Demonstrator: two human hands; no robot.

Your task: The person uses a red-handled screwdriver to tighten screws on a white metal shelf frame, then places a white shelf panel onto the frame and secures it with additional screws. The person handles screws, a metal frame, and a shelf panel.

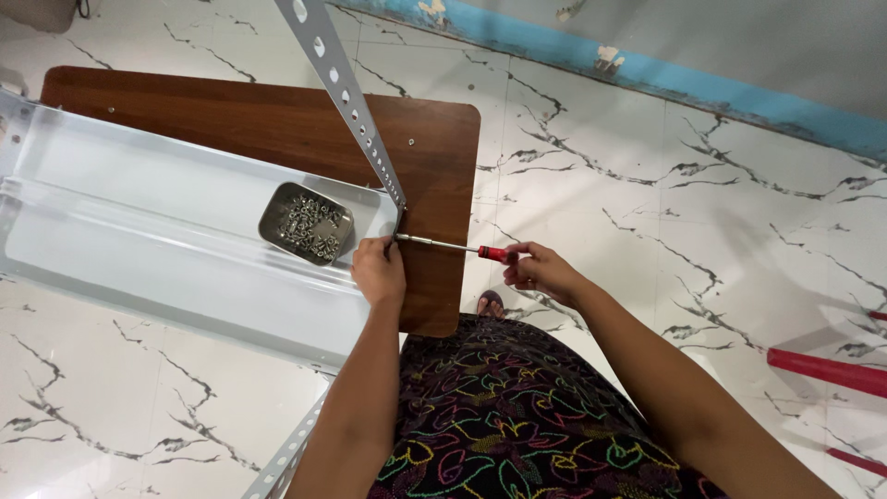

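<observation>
Screwdriver [462, 248] in right hand [539, 271], left hand [379, 270] steadying shelf [166, 240].

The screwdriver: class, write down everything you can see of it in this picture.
The screwdriver has a slim, bright metal shaft and a red handle with a dark band where the two join. It lies nearly level, pointing left, its tip at the corner where the perforated metal upright meets the white metal shelf. The right hand grips the handle, hiding most of it. The left hand rests on the shelf corner just below the tip. The shaft passes over the brown wooden board.
</observation>
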